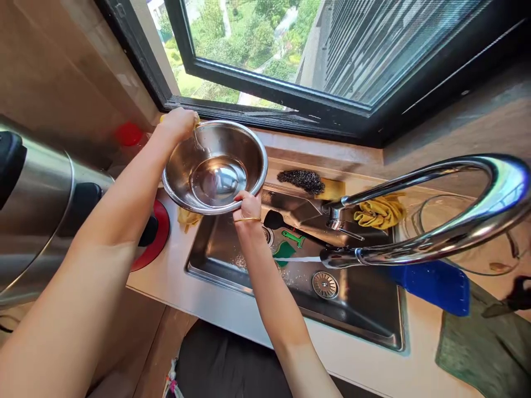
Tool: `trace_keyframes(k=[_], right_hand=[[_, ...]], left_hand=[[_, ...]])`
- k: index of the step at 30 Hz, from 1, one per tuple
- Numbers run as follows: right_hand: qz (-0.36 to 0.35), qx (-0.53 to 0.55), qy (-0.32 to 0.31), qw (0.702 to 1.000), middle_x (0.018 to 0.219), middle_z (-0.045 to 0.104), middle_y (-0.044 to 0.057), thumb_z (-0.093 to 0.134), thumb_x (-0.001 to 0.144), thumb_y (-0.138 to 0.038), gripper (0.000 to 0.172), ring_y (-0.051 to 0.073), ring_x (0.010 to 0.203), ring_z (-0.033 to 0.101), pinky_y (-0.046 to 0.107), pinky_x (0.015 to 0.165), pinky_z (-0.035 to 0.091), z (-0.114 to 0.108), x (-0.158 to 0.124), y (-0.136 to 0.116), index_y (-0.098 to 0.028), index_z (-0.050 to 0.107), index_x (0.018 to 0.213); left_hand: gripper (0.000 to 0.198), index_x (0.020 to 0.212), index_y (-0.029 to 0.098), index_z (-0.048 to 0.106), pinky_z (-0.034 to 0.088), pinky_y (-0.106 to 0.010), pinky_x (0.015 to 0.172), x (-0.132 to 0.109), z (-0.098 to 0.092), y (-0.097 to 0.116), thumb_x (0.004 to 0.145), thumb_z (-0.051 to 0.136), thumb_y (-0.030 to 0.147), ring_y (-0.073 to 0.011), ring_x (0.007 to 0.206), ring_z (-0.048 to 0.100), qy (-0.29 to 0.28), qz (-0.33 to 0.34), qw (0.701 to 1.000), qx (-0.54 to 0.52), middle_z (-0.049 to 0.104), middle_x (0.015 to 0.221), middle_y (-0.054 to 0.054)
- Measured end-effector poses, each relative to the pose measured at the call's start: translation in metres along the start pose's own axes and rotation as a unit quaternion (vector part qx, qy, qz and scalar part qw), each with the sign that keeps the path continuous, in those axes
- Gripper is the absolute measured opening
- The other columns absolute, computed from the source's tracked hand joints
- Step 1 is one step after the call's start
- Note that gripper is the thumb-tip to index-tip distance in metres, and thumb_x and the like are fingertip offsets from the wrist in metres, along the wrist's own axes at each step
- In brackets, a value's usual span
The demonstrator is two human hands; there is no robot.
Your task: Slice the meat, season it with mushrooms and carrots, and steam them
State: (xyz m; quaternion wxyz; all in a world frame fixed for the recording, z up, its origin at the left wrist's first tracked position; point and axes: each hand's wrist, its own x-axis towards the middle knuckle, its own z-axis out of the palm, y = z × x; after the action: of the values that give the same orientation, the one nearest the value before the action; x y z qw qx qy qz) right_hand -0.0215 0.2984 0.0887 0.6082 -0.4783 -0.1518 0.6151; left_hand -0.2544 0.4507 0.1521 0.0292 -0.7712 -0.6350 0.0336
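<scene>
A shiny stainless steel bowl is held tilted above the left end of the sink, its inside wet. My right hand grips its near rim, thumb over the edge. At the far left rim my left hand is closed on a yellow cloth, pressed to the bowl; its fingertips are mostly hidden. Water runs from the faucet into the steel sink. Inside the sink lie a black-headed utensil, a green-handled peeler and a green item under the stream.
A dark scouring pad and a folded yellow cloth rest behind the sink. To the right are a blue container, a clear glass bowl and a green cloth. A steel appliance stands left; an open window frame is behind.
</scene>
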Motion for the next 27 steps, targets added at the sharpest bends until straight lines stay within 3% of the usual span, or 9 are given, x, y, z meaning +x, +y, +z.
trace_keyframes(k=[4,7,9,10,13,15,20,24,27], right_hand=[[-0.009,-0.006,-0.004,1.0,0.071,0.051,-0.006,0.045,0.046,-0.014,0.047,0.008,0.062,0.042,0.017,0.053,0.035,-0.021,-0.005,0.001,-0.022,0.054,0.092],[-0.003,-0.035,-0.01,0.999,0.066,0.05,-0.008,0.047,0.045,-0.016,0.05,0.007,0.056,0.038,0.017,0.049,0.032,-0.068,-0.013,0.001,-0.022,0.054,0.094],[0.003,-0.051,0.003,0.999,0.065,0.051,-0.009,0.048,0.043,-0.017,0.052,0.007,0.055,0.039,0.017,0.048,0.033,-0.113,-0.021,0.001,-0.022,0.054,0.095],[0.006,-0.055,0.014,0.998,0.066,0.052,-0.009,0.048,0.043,-0.017,0.053,0.007,0.055,0.041,0.017,0.048,0.034,-0.138,-0.025,0.001,-0.022,0.054,0.095],[0.019,-0.08,0.057,0.995,0.067,0.055,-0.007,0.049,0.041,-0.016,0.049,0.008,0.056,0.044,0.017,0.047,0.036,-0.21,-0.042,0.002,-0.022,0.053,0.09],[0.031,-0.104,0.085,0.991,0.066,0.055,-0.007,0.048,0.041,-0.015,0.048,0.009,0.055,0.044,0.017,0.046,0.036,-0.25,-0.054,0.003,-0.022,0.053,0.088],[0.038,-0.127,0.144,0.981,0.064,0.052,-0.008,0.047,0.041,-0.014,0.051,0.009,0.053,0.043,0.017,0.044,0.035,-0.316,-0.065,-0.001,-0.024,0.054,0.091],[0.019,-0.151,0.164,0.975,0.062,0.05,-0.008,0.047,0.042,-0.014,0.053,0.01,0.056,0.044,0.018,0.046,0.036,-0.349,-0.049,-0.007,-0.022,0.056,0.094],[0.008,-0.18,0.165,0.97,0.064,0.052,-0.007,0.048,0.044,-0.015,0.051,0.01,0.057,0.044,0.018,0.048,0.035,-0.365,-0.028,-0.01,-0.02,0.057,0.093]], left_hand=[[0.041,0.117,-0.017,0.043,0.028,-0.051,0.108,-0.018,-0.008,0.023,0.083,0.049,0.006,-0.028,0.128,0.042,0.008,0.0,1.0,0.022,0.052,0.129,-0.028],[0.057,0.136,-0.012,0.028,0.01,-0.057,0.113,-0.038,0.005,0.051,0.085,0.041,0.011,-0.0299,0.142,0.017,0.073,0.035,0.996,0.03,0.029,0.148,-0.028],[0.061,0.143,-0.002,0.024,0.009,-0.051,0.116,-0.058,0.033,0.08,0.086,0.037,0.013,-0.0247,0.145,0.01,0.08,0.138,0.987,0.003,0.023,0.154,-0.021],[0.062,0.144,0.003,0.027,0.009,-0.048,0.117,-0.07,0.052,0.097,0.085,0.039,0.015,-0.0227,0.145,0.012,0.051,0.207,0.977,-0.018,0.025,0.154,-0.017],[0.06,0.137,0.014,0.044,0.011,-0.039,0.119,-0.107,0.123,0.16,0.078,0.047,0.017,-0.0174,0.14,0.028,-0.12,0.347,0.926,-0.087,0.045,0.145,-0.007],[0.064,0.135,0.019,0.047,0.01,-0.037,0.119,-0.128,0.17,0.206,0.072,0.052,0.019,-0.0172,0.139,0.031,-0.211,0.321,0.917,-0.11,0.045,0.145,-0.004],[0.069,0.142,0.013,0.039,0.007,-0.04,0.12,-0.157,0.257,0.327,0.075,0.049,0.023,-0.0214,0.144,0.018,-0.222,0.296,0.917,-0.147,0.033,0.152,-0.008],[0.066,0.145,-0.002,0.024,0.007,-0.046,0.119,-0.19,0.3,0.408,0.088,0.03,0.029,-0.026,0.145,0.008,-0.225,0.24,0.928,-0.177,0.018,0.155,-0.019],[0.066,0.141,0.0,0.037,0.021,-0.044,0.115,-0.214,0.319,0.436,0.089,0.03,0.039,-0.0292,0.141,0.024,-0.301,0.245,0.901,-0.194,0.032,0.15,-0.022]])
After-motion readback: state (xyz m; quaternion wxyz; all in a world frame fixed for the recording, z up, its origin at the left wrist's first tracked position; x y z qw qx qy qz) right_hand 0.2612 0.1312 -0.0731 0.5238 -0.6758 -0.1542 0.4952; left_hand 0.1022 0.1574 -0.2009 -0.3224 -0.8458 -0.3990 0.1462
